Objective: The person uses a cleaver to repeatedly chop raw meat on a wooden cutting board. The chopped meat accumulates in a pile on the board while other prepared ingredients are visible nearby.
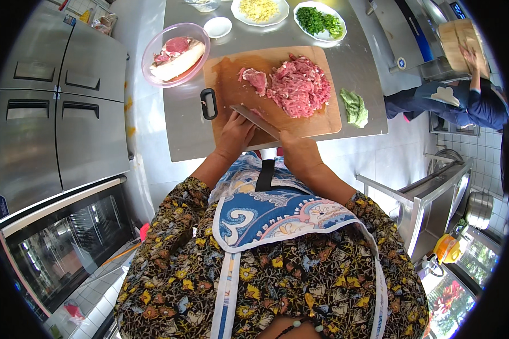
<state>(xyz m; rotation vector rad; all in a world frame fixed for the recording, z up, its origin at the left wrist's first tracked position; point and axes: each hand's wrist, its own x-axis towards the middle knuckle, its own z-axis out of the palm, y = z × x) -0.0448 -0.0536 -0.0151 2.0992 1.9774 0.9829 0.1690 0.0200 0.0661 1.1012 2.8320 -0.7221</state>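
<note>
My right hand [299, 148] grips the handle of a kitchen knife, whose blade [256, 121] slants up and left across the near part of a wooden cutting board [229, 84]. Close against the blade, my left hand [236, 134] rests on the board with its fingers bent. A bit of meat [256, 112] shows just beyond the blade; whatever lies under my left fingers is hidden. Farther back on the board sit a small chunk of raw meat [255, 80] and a large heap of sliced raw meat [300, 87].
A plastic bowl [146, 63] holding larger meat pieces stands back left, near a small white dish [217, 27]. Behind are plates of chopped yellow pieces [258, 10] and chopped greens [318, 22]. A green cloth [354, 108] lies right of the board. Another person [462, 99] stands at far right.
</note>
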